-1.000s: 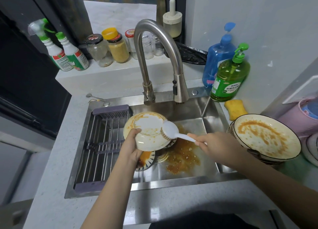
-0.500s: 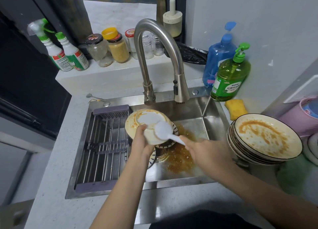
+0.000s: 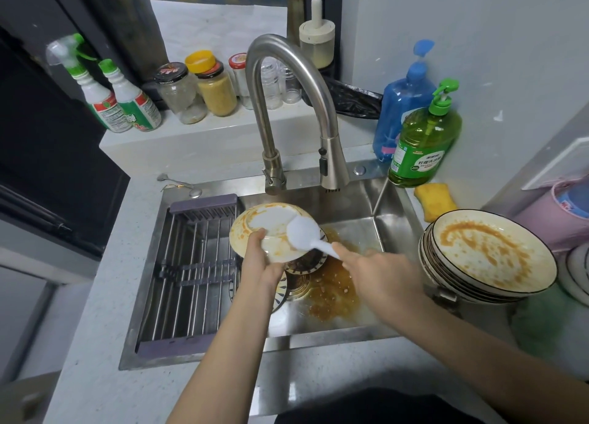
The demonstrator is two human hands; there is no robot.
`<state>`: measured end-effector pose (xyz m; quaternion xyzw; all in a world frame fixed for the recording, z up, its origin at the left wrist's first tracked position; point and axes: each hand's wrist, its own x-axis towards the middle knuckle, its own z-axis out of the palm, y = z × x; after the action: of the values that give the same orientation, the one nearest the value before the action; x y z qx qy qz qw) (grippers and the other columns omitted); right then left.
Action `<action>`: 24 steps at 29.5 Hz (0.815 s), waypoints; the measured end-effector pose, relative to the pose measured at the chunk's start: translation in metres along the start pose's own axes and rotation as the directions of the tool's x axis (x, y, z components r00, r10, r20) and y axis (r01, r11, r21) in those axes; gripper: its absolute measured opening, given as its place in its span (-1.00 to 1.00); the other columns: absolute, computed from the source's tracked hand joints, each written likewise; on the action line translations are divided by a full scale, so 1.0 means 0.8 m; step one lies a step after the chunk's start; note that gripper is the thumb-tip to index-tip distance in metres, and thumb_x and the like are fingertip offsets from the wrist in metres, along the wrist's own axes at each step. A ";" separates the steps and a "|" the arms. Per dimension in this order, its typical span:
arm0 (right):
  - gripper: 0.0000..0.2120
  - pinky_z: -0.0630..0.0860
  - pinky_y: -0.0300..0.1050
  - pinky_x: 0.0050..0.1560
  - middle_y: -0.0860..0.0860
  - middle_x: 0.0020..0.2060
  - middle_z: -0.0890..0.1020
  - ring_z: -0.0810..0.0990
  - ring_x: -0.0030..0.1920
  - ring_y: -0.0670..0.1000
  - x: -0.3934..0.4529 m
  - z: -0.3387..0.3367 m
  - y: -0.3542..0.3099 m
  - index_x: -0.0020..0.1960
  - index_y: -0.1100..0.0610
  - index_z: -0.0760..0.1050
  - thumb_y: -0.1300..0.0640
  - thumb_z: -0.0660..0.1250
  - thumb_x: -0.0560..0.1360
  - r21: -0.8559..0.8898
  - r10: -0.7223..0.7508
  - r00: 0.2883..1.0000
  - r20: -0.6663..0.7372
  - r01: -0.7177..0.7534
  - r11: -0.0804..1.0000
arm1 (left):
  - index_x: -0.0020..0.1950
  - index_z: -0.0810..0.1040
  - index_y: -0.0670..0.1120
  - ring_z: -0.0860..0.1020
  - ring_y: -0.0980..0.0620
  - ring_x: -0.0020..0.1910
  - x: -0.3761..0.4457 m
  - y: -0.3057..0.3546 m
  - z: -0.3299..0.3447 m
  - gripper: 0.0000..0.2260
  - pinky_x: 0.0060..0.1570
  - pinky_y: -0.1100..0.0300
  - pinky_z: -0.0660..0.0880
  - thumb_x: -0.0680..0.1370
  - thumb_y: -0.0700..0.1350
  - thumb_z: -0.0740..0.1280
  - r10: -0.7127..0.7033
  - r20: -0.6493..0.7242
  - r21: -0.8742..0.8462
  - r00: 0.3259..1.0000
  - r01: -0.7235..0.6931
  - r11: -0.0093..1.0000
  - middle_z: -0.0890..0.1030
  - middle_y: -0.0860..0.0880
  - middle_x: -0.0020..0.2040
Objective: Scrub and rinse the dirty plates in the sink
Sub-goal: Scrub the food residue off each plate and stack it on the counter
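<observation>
Faucet overhanging sink

cream plate smeared orange, white spoon, green soap bottle, yellow sponge

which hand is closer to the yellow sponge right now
Right. The right hand, holding the white scraper, sits over the sink in front and left of the sponge. The left hand, gripping the plate, is farther left.
</observation>
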<state>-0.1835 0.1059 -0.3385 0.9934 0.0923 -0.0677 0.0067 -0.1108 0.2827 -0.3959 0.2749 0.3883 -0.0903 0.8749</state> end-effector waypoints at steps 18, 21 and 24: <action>-0.57 0.41 -0.19 -0.37 -0.06 -0.27 0.56 0.45 -0.38 -0.07 -0.005 0.017 0.036 0.51 -0.22 0.07 -0.05 -0.01 0.66 0.155 0.060 0.997 0.051 -0.068 0.986 | 0.28 0.46 -0.15 0.52 -0.22 0.26 -0.004 0.011 -0.010 -0.71 -0.01 -0.11 0.53 0.56 -0.18 0.29 -0.029 0.000 0.076 1.000 0.029 0.997 0.56 -0.18 0.26; -0.57 0.40 -0.20 -0.38 -0.07 -0.25 0.57 0.47 -0.37 -0.08 -0.010 0.016 0.031 0.50 -0.23 0.08 -0.06 0.00 0.65 0.178 0.062 0.997 0.053 -0.071 0.981 | 0.39 0.42 -0.15 0.53 -0.22 0.23 -0.004 0.014 -0.009 -0.61 -0.12 -0.12 0.54 0.56 -0.19 0.29 -0.034 0.005 0.048 0.999 0.033 0.998 0.56 -0.20 0.26; -0.59 0.49 -0.17 -0.33 -0.06 -0.24 0.63 0.57 -0.31 -0.06 0.006 0.016 0.052 0.49 -0.26 0.12 -0.04 0.00 0.65 0.216 0.148 0.986 0.081 -0.162 0.963 | 0.40 0.41 -0.15 0.52 -0.23 0.25 -0.007 0.011 -0.010 -0.60 -0.18 -0.11 0.53 0.56 -0.21 0.29 -0.040 0.025 0.033 0.999 0.039 0.999 0.55 -0.21 0.27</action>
<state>-0.1730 0.0659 -0.3519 0.9894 0.0060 -0.1088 -0.0958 -0.1165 0.2942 -0.3924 0.2800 0.3809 -0.1173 0.8734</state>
